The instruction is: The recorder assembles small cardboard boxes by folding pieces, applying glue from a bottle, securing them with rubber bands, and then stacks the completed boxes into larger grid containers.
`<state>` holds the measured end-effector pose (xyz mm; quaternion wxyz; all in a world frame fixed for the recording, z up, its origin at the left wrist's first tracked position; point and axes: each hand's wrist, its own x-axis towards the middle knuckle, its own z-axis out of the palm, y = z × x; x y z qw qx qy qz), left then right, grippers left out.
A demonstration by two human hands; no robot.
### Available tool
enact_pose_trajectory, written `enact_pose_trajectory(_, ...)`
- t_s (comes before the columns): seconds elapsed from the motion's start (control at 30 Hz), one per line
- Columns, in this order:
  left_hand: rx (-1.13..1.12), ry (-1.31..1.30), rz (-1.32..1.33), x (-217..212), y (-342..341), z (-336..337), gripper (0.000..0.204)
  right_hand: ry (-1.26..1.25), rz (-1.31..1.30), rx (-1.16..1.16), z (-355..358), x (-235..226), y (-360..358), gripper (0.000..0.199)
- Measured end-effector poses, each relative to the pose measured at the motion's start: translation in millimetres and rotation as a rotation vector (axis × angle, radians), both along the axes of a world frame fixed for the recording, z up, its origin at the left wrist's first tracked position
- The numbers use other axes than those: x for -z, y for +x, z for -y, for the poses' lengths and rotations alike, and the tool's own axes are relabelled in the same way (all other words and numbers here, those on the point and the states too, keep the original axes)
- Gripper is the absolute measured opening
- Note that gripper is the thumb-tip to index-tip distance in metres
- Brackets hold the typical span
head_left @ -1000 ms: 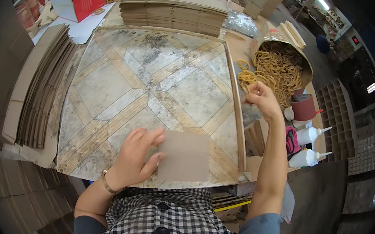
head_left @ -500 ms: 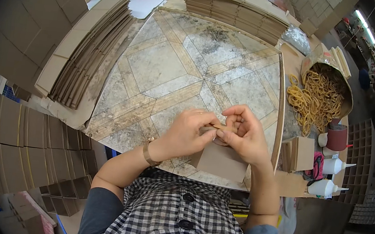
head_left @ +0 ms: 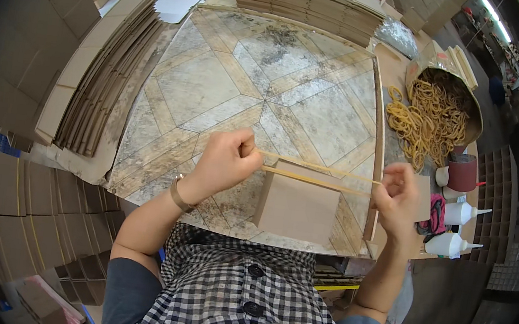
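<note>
Head view: rubber band (head_left: 320, 172) stretched taut between your two hands, long axis running left to right across the picture, slightly lower at the right end. It hangs just above the top edge of a flat brown cardboard piece (head_left: 298, 209) lying on the table (head_left: 217, 85) near its front edge. Half a second back your hands were bunched together over the cardboard; now they are pulled well apart, band drawn long and thin. Left hand (head_left: 227, 161) curled into a closed fist around the band's left end. Right hand (head_left: 397, 198) fingers pinched closed on the right end. Heap of rubber bands (head_left: 430, 118) sits in a container beyond your right hand.
</note>
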<state>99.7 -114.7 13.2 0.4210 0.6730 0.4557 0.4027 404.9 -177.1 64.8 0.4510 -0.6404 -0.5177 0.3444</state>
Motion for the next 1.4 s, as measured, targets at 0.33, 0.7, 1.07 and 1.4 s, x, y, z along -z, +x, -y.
enact_pose_trajectory(0.33,0.145,-0.808,0.202,39.8,26.4,-0.7,0.017,-0.581,-0.482,-0.150,-18.5,91.3,-21.6,0.030)
enact_pose_trajectory(0.7,0.202,0.197,0.401,23.2,27.6,38.4,0.054,0.156,-0.469,-0.344,17.6,42.1,-48.5,0.060)
enact_pose_trajectory(1.07,0.284,-0.116,0.273,28.0,10.8,-20.2,0.032,0.009,-0.222,-0.060,-29.1,69.9,-41.7,0.026)
enact_pose_trajectory(1.4,0.423,-0.295,0.237,45.2,-9.7,-0.2,0.064,-0.058,-0.824,-0.002,6.8,65.9,-41.6,0.042)
